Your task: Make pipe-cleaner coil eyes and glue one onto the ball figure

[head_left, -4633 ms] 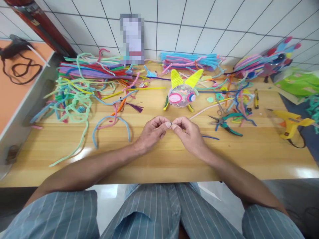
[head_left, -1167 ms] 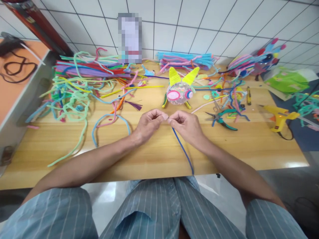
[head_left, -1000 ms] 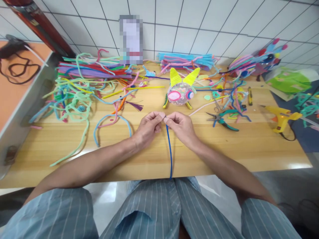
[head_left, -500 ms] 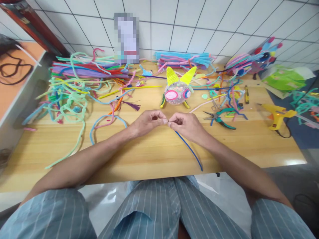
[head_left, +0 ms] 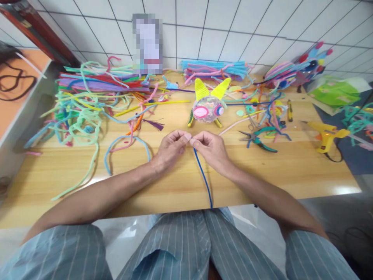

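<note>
A dark blue pipe cleaner point(head_left: 203, 177) hangs down from my fingertips toward the table's front edge. My left hand point(head_left: 174, 147) pinches its upper end, thumb against forefinger. Touching it there, my right hand point(head_left: 210, 147) is closed in a pinch on the same end. The tip itself is mostly hidden by the fingers. Just beyond my hands stands a clear, shiny round figure point(head_left: 208, 111) with yellow wrapped ears, pink and blue oval eyes, and green and yellow legs.
Piles of coloured pipe cleaners point(head_left: 101, 83) lie at the back left, with another bundle point(head_left: 215, 70) by the wall. Teal-handled pliers point(head_left: 259, 139), a yellow cutter knife point(head_left: 290, 111) and a yellow glue gun point(head_left: 326, 136) lie on the right. A light blue pipe cleaner point(head_left: 107, 155) curves left of my hands.
Both hands have shifted slightly left, still pinched together. The blue pipe cleaner's hanging part has swung left and now points more steeply toward me, reaching the table's front edge.
</note>
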Action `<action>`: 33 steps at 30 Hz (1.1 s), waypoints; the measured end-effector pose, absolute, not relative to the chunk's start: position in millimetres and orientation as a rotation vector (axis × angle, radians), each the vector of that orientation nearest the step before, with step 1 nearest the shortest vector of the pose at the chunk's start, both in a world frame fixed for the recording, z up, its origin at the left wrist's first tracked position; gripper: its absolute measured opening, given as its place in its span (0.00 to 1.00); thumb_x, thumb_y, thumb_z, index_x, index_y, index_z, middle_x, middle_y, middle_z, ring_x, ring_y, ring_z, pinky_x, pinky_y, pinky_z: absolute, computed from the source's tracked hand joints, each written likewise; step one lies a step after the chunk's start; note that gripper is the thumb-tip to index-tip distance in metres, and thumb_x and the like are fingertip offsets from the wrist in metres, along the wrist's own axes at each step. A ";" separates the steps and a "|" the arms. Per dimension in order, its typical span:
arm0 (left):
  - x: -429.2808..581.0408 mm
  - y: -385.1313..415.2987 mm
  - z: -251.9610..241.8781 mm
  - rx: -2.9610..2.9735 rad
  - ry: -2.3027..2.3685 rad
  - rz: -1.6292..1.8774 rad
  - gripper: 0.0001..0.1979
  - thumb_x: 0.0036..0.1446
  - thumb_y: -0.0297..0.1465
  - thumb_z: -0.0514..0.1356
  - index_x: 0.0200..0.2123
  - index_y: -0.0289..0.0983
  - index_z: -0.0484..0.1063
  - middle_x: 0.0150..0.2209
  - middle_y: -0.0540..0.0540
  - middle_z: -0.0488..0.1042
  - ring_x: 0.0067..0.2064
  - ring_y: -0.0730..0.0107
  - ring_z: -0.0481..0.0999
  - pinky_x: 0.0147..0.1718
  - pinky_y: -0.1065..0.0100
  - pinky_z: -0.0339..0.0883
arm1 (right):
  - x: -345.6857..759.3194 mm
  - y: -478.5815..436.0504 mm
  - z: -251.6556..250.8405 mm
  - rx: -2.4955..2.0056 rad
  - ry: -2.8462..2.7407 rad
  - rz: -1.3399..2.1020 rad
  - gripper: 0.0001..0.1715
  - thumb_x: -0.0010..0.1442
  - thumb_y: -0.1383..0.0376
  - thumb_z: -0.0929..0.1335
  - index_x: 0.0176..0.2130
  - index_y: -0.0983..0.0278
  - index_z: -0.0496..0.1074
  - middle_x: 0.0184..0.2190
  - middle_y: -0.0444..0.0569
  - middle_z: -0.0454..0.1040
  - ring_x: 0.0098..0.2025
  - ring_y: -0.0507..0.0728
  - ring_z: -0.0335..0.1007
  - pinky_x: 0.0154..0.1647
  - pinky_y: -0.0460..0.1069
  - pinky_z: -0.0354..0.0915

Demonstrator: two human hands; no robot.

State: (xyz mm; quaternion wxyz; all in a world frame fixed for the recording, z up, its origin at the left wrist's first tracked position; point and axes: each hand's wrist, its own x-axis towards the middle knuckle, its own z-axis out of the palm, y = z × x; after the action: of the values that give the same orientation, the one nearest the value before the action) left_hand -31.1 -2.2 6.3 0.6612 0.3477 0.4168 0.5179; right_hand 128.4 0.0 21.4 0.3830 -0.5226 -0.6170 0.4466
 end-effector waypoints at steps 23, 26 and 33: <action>-44.0 15.1 7.3 1.220 0.973 0.996 0.23 0.50 0.50 0.74 0.31 0.36 0.76 0.26 0.52 0.72 0.28 0.75 0.64 0.30 0.70 0.59 | 155.9 12.0 39.9 -1.367 -1.904 1.016 0.08 0.59 0.61 0.71 0.30 0.63 0.77 0.25 0.42 0.77 0.26 0.51 0.66 0.31 0.47 0.59; -38.1 7.6 7.7 1.032 0.984 1.040 0.23 0.48 0.49 0.76 0.32 0.37 0.76 0.21 0.55 0.66 0.23 0.77 0.57 0.24 0.70 0.52 | 148.9 9.9 33.2 -1.356 -1.786 1.109 0.10 0.59 0.59 0.70 0.30 0.63 0.75 0.26 0.43 0.77 0.27 0.51 0.66 0.31 0.47 0.60; -25.7 -7.1 4.8 0.714 0.975 1.125 0.23 0.45 0.47 0.77 0.31 0.37 0.74 0.22 0.56 0.65 0.21 0.80 0.57 0.21 0.72 0.50 | 136.1 7.0 18.6 -1.318 -1.620 1.221 0.13 0.58 0.55 0.70 0.29 0.62 0.71 0.24 0.41 0.72 0.28 0.51 0.64 0.31 0.47 0.61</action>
State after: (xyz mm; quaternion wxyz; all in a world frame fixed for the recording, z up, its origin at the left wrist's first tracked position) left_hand -25.7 -7.1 4.8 0.6781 0.3178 0.4341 0.5009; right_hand 136.1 7.0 18.6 0.3534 -0.5095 -0.6264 0.4723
